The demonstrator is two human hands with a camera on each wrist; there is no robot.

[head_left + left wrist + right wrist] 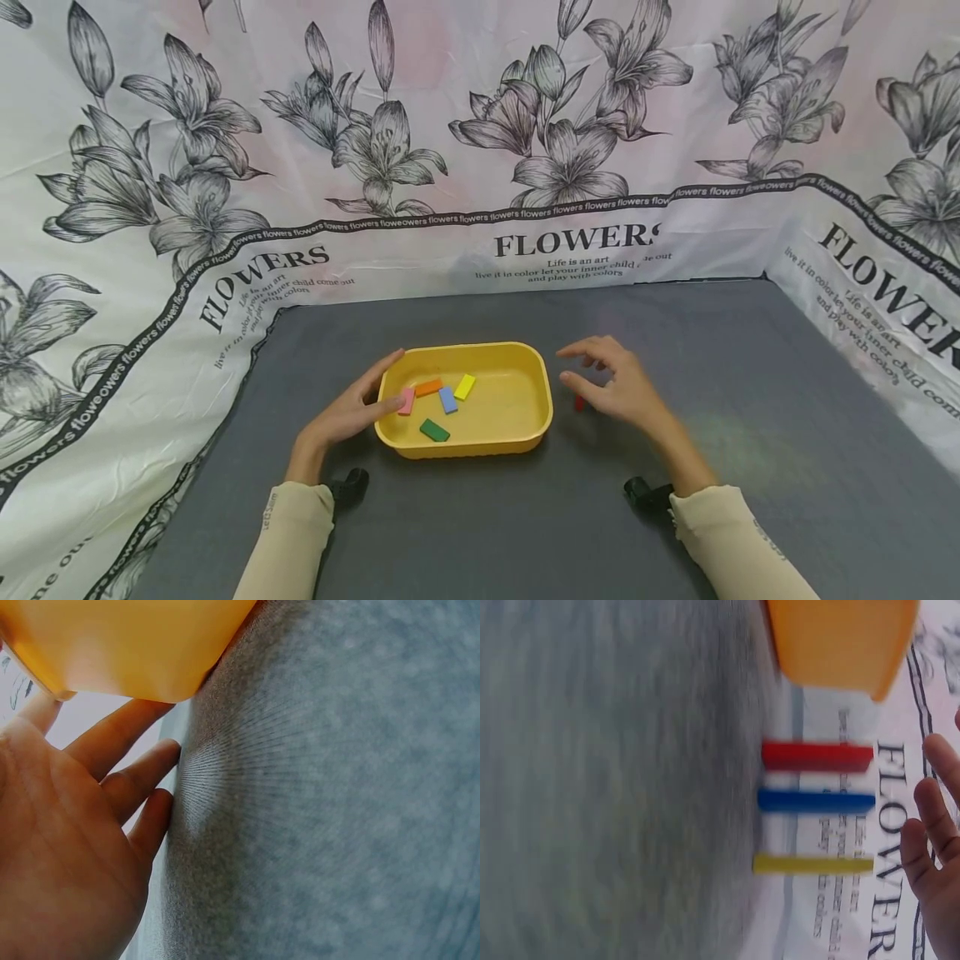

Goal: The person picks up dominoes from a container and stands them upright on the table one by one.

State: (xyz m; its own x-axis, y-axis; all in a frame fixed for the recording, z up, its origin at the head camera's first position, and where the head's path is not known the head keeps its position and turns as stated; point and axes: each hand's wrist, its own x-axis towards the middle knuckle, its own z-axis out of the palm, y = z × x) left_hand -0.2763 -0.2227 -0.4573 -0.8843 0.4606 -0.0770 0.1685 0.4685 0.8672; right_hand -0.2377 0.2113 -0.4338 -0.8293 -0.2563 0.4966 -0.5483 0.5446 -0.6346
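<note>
Right approach obstructed.
Red block [817, 756], blue block [817, 801], yellow block [814, 865] stand beside tray [468, 448]; its right half is free from above.

**Bare left hand [347, 418] spread, bare right hand [621, 388] loosely arched**

The beige-cloth-sleeved left forearm [288, 542] and right forearm [742, 546] reach forward. Left fingers [124, 739] lie straight and fanned. The right thumb [588, 388] and index finger [581, 347] stand apart.

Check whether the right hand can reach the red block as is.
Probably yes: the right hand looks empty, thumb and fingers apart, and the red block stands upright beside the yellow tray, with nothing visible between hand and block.
</note>
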